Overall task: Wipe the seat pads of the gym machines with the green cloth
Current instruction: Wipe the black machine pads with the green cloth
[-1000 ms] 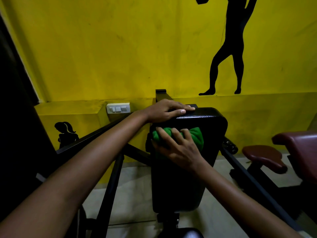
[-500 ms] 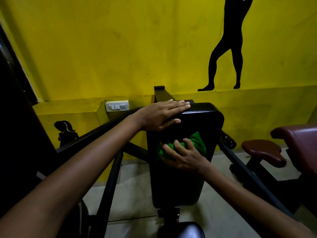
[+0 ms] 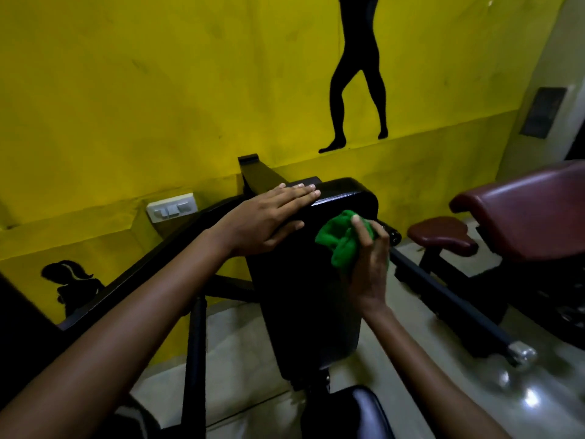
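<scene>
Right hand [image 3: 368, 264] has the green cloth [image 3: 340, 240] bunched up in curled fingers, thumb and fingertips wrapped over it, and it's pressed to the right edge of the black pad [image 3: 304, 296], just below that pad's top right corner. Left hand [image 3: 269, 218] lies flat, fingers straight and together, palm down across the pad's top edge, holding nothing. Biggest thing around is the yellow wall [image 3: 158, 90], carrying a black silhouette of a standing figure [image 3: 356, 90] cut off at the waist by the top of the view, and a smaller silhouette of a head with a ponytail [image 3: 71, 280] low on the left. The pad stands upright on a black frame [image 3: 196, 359], its lower end narrowing toward a glossy black seat [image 3: 354, 413] that is cropped at the bottom edge. Off to the right, a maroon bench pad [image 3: 531, 217] runs out of view, with a smaller maroon round pad [image 3: 440, 234] beside it. White switch plate [image 3: 172, 207] sits on the wall ledge. Dark panel [image 3: 543, 112] at far right is too dim to read. No containers showing.
</scene>
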Demonstrator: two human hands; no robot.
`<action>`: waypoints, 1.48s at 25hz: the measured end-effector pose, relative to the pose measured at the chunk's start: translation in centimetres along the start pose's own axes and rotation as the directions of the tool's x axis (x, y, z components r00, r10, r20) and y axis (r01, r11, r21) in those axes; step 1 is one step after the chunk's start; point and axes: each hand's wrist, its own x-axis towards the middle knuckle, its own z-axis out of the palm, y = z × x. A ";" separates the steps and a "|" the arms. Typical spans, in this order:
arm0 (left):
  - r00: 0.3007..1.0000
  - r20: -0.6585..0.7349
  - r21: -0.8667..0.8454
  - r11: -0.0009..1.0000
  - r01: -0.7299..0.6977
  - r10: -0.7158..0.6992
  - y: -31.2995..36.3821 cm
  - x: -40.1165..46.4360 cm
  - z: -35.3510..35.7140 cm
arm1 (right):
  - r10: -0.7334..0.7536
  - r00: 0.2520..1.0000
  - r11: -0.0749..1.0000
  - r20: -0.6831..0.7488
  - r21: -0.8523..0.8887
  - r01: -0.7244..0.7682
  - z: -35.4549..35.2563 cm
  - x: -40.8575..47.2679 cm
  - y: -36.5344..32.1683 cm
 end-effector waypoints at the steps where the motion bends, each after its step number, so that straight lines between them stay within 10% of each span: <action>1: 1.000 0.015 -0.005 1.000 -0.004 0.004 -0.2 0.0 0.0 | 0.223 0.974 0.970 -0.048 0.114 -0.217 0.5 -0.8 -1.5; 5: 0.998 0.041 -0.026 0.999 -0.038 0.039 -0.6 0.1 0.2 | 0.672 0.741 0.716 -0.017 0.272 -0.643 4.3 -3.9 -8.4; 10: 0.997 -0.048 -0.040 0.997 -0.069 0.067 -0.7 0.0 0.8 | 0.483 0.873 0.864 0.067 0.125 -0.487 7.8 -7.8 -13.4; 15: 0.997 -0.049 -0.001 0.998 -0.066 0.066 -0.7 0.0 0.9 | 0.551 0.830 0.832 -0.082 0.120 -0.541 5.1 -3.8 -8.1; 21: 0.996 -0.053 -0.001 0.997 -0.077 0.077 -0.9 0.0 1.0 | 0.855 0.477 0.518 -0.205 0.301 -0.800 5.6 -2.9 -8.4; 28: 0.995 -0.072 0.023 0.998 -0.062 0.063 -0.3 0.1 0.8 | 0.651 0.754 0.753 -0.087 0.198 -0.628 9.0 -7.3 -12.9; 37: 0.993 -0.075 0.092 0.992 -0.081 0.088 -0.1 0.0 0.8 | 0.796 0.542 0.605 -0.270 0.322 -0.728 4.7 -1.4 -5.4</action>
